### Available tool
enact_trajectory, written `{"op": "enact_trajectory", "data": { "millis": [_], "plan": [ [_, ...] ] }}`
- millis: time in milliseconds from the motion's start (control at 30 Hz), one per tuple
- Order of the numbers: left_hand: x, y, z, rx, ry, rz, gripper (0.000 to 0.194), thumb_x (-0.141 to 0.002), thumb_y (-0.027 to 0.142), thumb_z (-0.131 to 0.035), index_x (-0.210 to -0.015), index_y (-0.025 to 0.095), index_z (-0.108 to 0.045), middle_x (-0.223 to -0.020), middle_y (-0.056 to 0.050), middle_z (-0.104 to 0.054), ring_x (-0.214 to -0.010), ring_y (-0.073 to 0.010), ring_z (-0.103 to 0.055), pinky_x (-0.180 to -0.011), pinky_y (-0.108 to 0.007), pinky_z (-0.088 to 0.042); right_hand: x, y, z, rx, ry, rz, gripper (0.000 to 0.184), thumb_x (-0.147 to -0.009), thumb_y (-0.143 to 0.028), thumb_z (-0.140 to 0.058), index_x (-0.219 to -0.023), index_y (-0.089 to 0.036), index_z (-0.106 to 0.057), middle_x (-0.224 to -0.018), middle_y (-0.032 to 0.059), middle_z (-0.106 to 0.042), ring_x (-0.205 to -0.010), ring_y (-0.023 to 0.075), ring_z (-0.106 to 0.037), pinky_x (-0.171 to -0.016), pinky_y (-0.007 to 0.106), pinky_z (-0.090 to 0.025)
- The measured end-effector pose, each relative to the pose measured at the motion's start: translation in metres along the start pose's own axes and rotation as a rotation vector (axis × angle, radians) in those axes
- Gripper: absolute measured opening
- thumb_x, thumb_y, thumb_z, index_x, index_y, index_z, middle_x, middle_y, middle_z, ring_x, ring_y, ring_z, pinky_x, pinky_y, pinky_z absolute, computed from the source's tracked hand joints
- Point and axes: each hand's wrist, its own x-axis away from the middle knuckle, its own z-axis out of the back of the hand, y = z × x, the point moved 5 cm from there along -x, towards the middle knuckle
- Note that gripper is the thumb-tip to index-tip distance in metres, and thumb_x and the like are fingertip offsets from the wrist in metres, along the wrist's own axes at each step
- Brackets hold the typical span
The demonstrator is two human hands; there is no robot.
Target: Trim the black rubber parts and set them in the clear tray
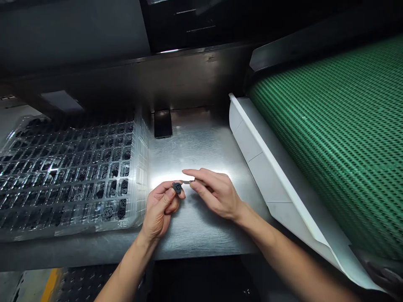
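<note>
My left hand [161, 206] pinches a small black round plastic part [177, 187] between thumb and fingers, its openwork face turned up. A thin metal blade [186, 182] reaches from my right hand [217, 191] towards that part, its tip close to the part's right edge. Whether the tip touches, I cannot tell. My right thumb and fingers close on the blade's other end, which they mostly hide; the index finger stretches out above it. Both hands are over the steel table [201, 235]. Left of them, a stack of clear plastic trays [138, 167] holds many similar black parts.
A black phone-like slab [163, 124] lies at the back of the table. To the right, a white raised guard [264, 167] borders a green mesh conveyor belt [340, 126]. A metal wall [189, 84] rises behind the table.
</note>
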Motion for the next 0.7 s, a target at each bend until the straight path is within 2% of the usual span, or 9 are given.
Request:
{"op": "enact_trajectory", "data": {
  "millis": [133, 233, 333, 400, 567, 633, 700],
  "plan": [
    [0.0, 0.0, 0.0, 0.024, 0.007, 0.021, 0.028, -0.098, 0.037, -0.083, -0.117, 0.016, -0.084, -0.087, -0.005, -0.071, -0.049, 0.0005, -0.028, -0.05, -0.02, -0.018, -0.001, 0.002, 0.005, -0.08, 0.055, -0.142, 0.027, -0.113, -0.026, -0.063, -0.137, -0.021, -0.073, -0.085, -0.0003, -0.066, -0.07, 0.0131, -0.056, -0.065, 0.029, -0.047],
    [0.0, -0.002, -0.001, 0.036, -0.011, 0.051, 0.028, -0.097, 0.036, -0.084, -0.117, 0.016, -0.084, -0.085, -0.004, -0.07, -0.049, 0.0002, -0.029, -0.05, -0.02, -0.018, 0.001, 0.004, -0.002, -0.147, 0.037, -0.225, 0.03, -0.107, -0.032, -0.074, -0.136, -0.022, -0.075, -0.084, -0.0008, -0.065, -0.066, 0.0124, -0.053, -0.059, 0.028, -0.045],
    [0.001, -0.005, -0.003, 0.038, -0.053, 0.091, 0.027, -0.096, 0.037, -0.085, -0.114, 0.017, -0.083, -0.081, -0.003, -0.068, -0.049, -0.0006, -0.03, -0.05, -0.02, -0.017, 0.003, 0.005, -0.012, -0.224, -0.004, -0.295, 0.037, -0.1, -0.03, -0.081, -0.136, -0.023, -0.075, -0.097, 0.0029, -0.07, -0.077, 0.0143, -0.063, -0.056, 0.024, -0.047],
    [0.002, -0.006, -0.005, 0.024, -0.07, 0.108, 0.026, -0.096, 0.037, -0.085, -0.112, 0.016, -0.082, -0.082, -0.004, -0.069, -0.05, -0.0008, -0.031, -0.05, -0.02, -0.017, 0.003, 0.005, -0.014, -0.213, 0.007, -0.318, 0.032, -0.101, -0.025, -0.077, -0.133, -0.023, -0.076, -0.1, 0.0037, -0.071, -0.08, 0.0145, -0.066, -0.055, 0.023, -0.048],
    [-0.001, -0.005, -0.006, 0.028, -0.027, 0.122, 0.028, -0.1, 0.037, -0.08, -0.117, 0.014, -0.079, -0.092, -0.004, -0.068, -0.051, -0.0002, -0.032, -0.049, -0.018, -0.02, 0.0, 0.002, -0.002, -0.027, 0.137, -0.204, 0.027, -0.102, -0.01, -0.068, -0.125, -0.021, -0.078, -0.09, 0.0008, -0.068, -0.066, 0.0109, -0.054, -0.054, 0.026, -0.04],
    [-0.003, -0.005, -0.004, 0.091, 0.017, 0.13, 0.027, -0.101, 0.036, -0.078, -0.118, 0.015, -0.077, -0.099, -0.005, -0.068, -0.052, -0.0013, -0.036, -0.047, -0.018, -0.025, 0.001, -0.001, -0.001, 0.003, 0.134, -0.125, 0.029, -0.103, -0.008, -0.067, -0.127, -0.021, -0.077, -0.09, 0.0005, -0.067, -0.064, 0.0105, -0.052, -0.056, 0.027, -0.041],
    [-0.004, -0.006, -0.001, 0.181, 0.067, 0.137, 0.023, -0.102, 0.034, -0.077, -0.115, 0.015, -0.076, -0.106, -0.006, -0.07, -0.057, -0.0038, -0.046, -0.048, -0.017, -0.036, 0.003, -0.006, -0.005, 0.028, 0.098, -0.026, 0.032, -0.102, -0.005, -0.066, -0.13, -0.02, -0.075, -0.089, 0.0006, -0.067, -0.065, 0.0111, -0.053, -0.059, 0.028, -0.043]
  ]
}}
